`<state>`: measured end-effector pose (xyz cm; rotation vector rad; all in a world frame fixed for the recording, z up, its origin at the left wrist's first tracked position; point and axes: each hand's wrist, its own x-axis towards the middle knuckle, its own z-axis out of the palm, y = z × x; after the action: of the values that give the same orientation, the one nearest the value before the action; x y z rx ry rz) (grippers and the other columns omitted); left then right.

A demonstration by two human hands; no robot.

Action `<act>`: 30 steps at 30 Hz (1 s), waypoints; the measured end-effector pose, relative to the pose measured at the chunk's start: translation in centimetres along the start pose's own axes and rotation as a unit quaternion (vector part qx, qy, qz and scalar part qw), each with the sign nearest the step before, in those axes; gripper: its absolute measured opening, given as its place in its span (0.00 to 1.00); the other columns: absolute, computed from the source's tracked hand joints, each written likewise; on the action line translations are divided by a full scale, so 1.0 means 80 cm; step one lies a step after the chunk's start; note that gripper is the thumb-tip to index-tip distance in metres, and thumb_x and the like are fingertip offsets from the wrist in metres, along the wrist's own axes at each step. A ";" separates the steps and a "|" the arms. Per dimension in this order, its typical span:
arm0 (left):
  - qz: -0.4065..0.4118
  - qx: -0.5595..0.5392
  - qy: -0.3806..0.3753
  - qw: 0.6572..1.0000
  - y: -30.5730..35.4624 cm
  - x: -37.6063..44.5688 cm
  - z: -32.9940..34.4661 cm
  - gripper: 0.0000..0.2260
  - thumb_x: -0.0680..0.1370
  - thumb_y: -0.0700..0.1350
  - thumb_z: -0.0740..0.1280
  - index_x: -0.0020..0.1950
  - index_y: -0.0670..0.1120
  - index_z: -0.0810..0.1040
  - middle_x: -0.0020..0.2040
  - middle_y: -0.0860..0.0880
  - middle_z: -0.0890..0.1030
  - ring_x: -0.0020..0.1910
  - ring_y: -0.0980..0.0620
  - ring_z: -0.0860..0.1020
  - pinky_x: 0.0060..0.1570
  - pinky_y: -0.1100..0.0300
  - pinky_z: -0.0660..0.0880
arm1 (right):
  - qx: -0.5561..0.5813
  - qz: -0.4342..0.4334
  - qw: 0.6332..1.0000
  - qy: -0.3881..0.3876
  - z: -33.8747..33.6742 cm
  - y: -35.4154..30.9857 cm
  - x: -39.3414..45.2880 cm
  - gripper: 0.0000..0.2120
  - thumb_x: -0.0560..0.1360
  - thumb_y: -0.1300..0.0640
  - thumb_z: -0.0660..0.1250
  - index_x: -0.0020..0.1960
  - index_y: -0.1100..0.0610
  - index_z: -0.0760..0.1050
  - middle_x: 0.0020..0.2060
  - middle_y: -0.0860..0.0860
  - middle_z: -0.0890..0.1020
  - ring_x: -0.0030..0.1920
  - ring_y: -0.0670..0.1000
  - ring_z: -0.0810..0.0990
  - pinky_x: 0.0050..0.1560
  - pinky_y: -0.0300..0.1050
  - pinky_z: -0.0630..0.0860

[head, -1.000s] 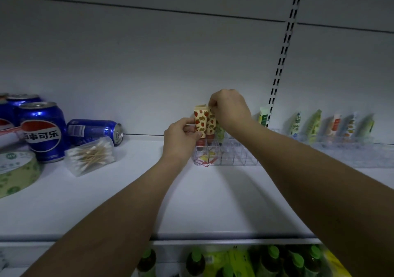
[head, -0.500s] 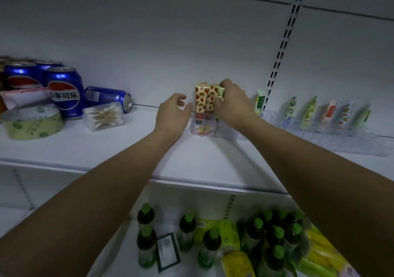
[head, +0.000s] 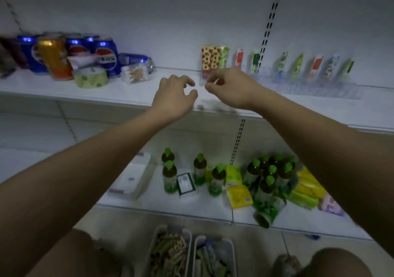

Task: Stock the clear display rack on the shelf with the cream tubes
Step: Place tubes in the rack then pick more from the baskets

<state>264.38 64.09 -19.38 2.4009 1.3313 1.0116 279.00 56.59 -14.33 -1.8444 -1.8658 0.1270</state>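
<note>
Left hand [head: 173, 94] hovers over the shelf [head: 119, 94] front edge, fingers loosely curled and holding nothing; the right hand [head: 231, 88] beside it is equally slack and unladen. Farther left stand soda cans [head: 70, 56] and a tape roll [head: 90, 77]. Cream tubes [head: 213, 58] stand upright in the clear display rack [head: 298, 86] just beyond the right hand, which looks nearer. Spare tubes seem to lie in the bins [head: 170, 253] below, so both hands must come down and back.

Bare shelf [head: 132, 94] lies open beneath both hands, while upright cream tubes [head: 213, 58] in the clear rack [head: 298, 87] block just beyond the right hand [head: 231, 89].
</note>
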 end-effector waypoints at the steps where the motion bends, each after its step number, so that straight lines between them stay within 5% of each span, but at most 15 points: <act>1: 0.007 -0.008 0.007 1.000 -0.003 -0.021 -0.003 0.14 0.78 0.51 0.61 0.62 0.52 0.77 0.58 0.48 0.76 0.61 0.46 0.69 0.59 0.54 0.68 | 0.000 -0.013 1.000 -0.005 0.003 -0.005 -0.014 0.15 0.80 0.49 0.61 0.60 0.56 0.77 0.55 0.52 0.79 0.52 0.51 0.77 0.54 0.45 0.73; 6: 0.009 -0.032 -0.001 0.999 -0.042 -0.121 0.015 0.09 0.78 0.47 0.63 0.55 0.49 0.80 0.50 0.50 0.77 0.52 0.48 0.74 0.53 0.55 0.70 | 0.027 -0.005 0.999 -0.040 0.045 -0.019 -0.076 0.14 0.80 0.50 0.62 0.58 0.57 0.79 0.50 0.51 0.78 0.51 0.50 0.76 0.50 0.42 0.71; 11: -0.117 -0.051 -0.126 0.984 -0.096 -0.206 0.089 0.08 0.78 0.44 0.64 0.55 0.46 0.79 0.53 0.47 0.80 0.48 0.50 0.77 0.45 0.60 0.69 | 0.133 0.091 0.980 -0.120 0.168 0.017 -0.122 0.08 0.78 0.58 0.63 0.43 0.60 0.77 0.40 0.56 0.80 0.40 0.53 0.76 0.41 0.44 0.71; 17: -0.302 -0.041 -0.293 0.906 -0.185 -0.315 0.199 0.14 0.77 0.48 0.67 0.60 0.43 0.76 0.57 0.41 0.80 0.55 0.44 0.78 0.52 0.58 0.71 | 0.177 0.280 0.914 -0.236 0.346 0.108 -0.224 0.11 0.78 0.60 0.62 0.37 0.58 0.72 0.35 0.54 0.75 0.36 0.53 0.73 0.39 0.44 0.69; 19: -0.356 -0.037 -0.330 0.874 -0.210 -0.354 0.228 0.18 0.78 0.49 0.67 0.65 0.42 0.73 0.60 0.40 0.78 0.58 0.41 0.77 0.56 0.53 0.73 | 0.166 0.336 0.886 -0.273 0.392 0.141 -0.269 0.09 0.79 0.60 0.61 0.46 0.63 0.79 0.48 0.62 0.79 0.49 0.61 0.78 0.49 0.49 0.72; 21: -0.393 -0.019 -0.354 0.848 -0.235 -0.391 0.255 0.21 0.78 0.47 0.65 0.68 0.41 0.68 0.62 0.38 0.75 0.59 0.38 0.76 0.57 0.48 0.75 | 0.148 0.392 0.856 -0.302 0.429 0.174 -0.317 0.14 0.81 0.59 0.60 0.60 0.68 0.74 0.58 0.65 0.77 0.59 0.63 0.76 0.54 0.49 0.71; 25: -0.425 0.002 -0.367 0.827 -0.278 -0.448 0.298 0.25 0.79 0.46 0.65 0.73 0.40 0.62 0.67 0.38 0.71 0.64 0.38 0.72 0.58 0.49 0.72 | 0.096 0.498 0.821 -0.263 0.485 0.235 -0.388 0.20 0.78 0.58 0.65 0.65 0.68 0.67 0.59 0.64 0.75 0.59 0.63 0.75 0.48 0.47 0.70; 28: -0.448 -0.016 -0.378 0.810 -0.301 -0.475 0.320 0.25 0.80 0.43 0.64 0.75 0.41 0.59 0.70 0.41 0.69 0.67 0.41 0.69 0.60 0.52 0.68 | 0.125 0.554 0.779 -0.268 0.515 0.258 -0.411 0.33 0.78 0.55 0.66 0.75 0.66 0.54 0.71 0.63 0.66 0.68 0.63 0.68 0.62 0.54 0.71; 30: -0.446 -0.036 -0.385 0.807 -0.314 -0.485 0.329 0.28 0.80 0.44 0.64 0.77 0.44 0.56 0.72 0.43 0.67 0.69 0.42 0.68 0.63 0.53 0.66 | 0.149 0.579 0.754 -0.271 0.532 0.271 -0.417 0.31 0.79 0.56 0.65 0.75 0.67 0.54 0.70 0.64 0.66 0.64 0.62 0.71 0.60 0.55 0.72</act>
<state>251.22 50.40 -69.07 1.4510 1.6741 -0.1688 279.36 38.29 -69.64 -2.5698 -0.5583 1.4043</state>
